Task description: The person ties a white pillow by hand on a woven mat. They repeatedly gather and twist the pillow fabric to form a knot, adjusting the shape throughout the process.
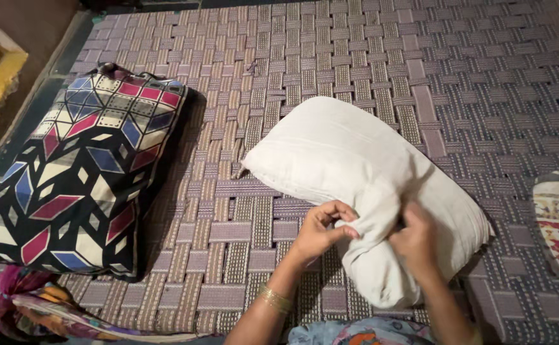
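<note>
The white pillow (362, 185) lies on the woven cot (483, 76), its long axis slanting from upper left toward the person, where left hand (321, 231) and right hand (415, 241) pinch its bunched near end.

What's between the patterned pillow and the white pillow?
Head view: only bare woven cot between the patterned pillow and the white pillow. Left hand and right hand both grip the white pillow's near end.

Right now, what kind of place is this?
Probably a bedroom or sleeping spot at home: a woven strap bed, a patterned pillow, and a white pillow that both hands, left hand and right hand, grip.
</note>
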